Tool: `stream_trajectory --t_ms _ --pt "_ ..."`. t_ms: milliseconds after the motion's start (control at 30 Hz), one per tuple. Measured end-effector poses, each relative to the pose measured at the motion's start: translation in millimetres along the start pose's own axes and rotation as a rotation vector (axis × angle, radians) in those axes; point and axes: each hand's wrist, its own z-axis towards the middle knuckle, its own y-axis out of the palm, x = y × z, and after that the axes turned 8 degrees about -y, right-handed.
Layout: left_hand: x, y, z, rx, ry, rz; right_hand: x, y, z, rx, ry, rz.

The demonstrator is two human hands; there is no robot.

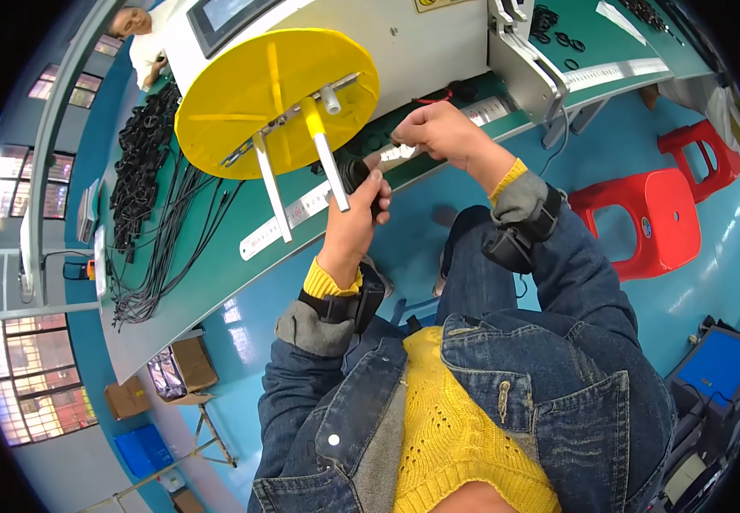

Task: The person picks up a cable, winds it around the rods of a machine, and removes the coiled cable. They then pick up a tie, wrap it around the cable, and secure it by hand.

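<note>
Black coiled cable bundle [358, 178] sits clenched in your left hand [355, 218] at the green workbench's [216, 265] front edge; your right hand [438, 132] pinches a small silvery tie strip [397, 153] beside it. Keep the coil tight below the yellow round plastic reel [267, 90].

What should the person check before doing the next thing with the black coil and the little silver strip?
1. Left hand has hold of the black cable coil: ok.
2. Right hand pinches the silver strip: ok.
3. Strip wrapped around the coil: cannot tell, fingers hide it.
4. Yellow reel and its white rods clear of both hands: not ok, one rod crosses in front of the left hand.
5. Green bench edge beneath the hands is bare: ok.
</note>
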Motion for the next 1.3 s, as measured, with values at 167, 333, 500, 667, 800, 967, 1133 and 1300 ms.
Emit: stream_trajectory --t_ms 167,333,500,667,800,967,1133,1300 --pt "-4.2 0.0 -12.3 -0.125 -0.041 -0.051 8.2 22.0 -39.7 -0.2 0.092 0.255" --pt "-16.9 -17.2 -31.1 -0.14 -0.065 0.034 20.8 50.0 -90.0 -0.25 -0.144 0.562" --pt "-27.3 -34.5 -53.5 -0.304 -0.192 0.095 36.1 70.1 -132.0 -0.277 0.075 0.686" --pt "-31.3 -45.6 -79.5 -0.319 -0.375 0.148 8.7 64.2 -121.2 -0.29 0.096 0.22" --pt "-26.7 -38.1 -92.3 -0.32 -0.44 0.343 -13.1 75.4 -108.0 -0.436 -0.237 -0.405" --pt "-28.4 -45.0 -94.3 -0.301 -0.355 0.519 4.6 103.0 -100.7 -0.624 -0.463 -0.626" --pt "-29.5 -58.4 -102.7 -0.328 -0.246 0.227 24.4 100.8 -113.6 -0.331 0.204 0.592" --pt "-33.8 -61.0 -95.7 -0.516 -0.291 -0.135 8.2 91.2 -109.0 -0.161 -0.111 -0.022"
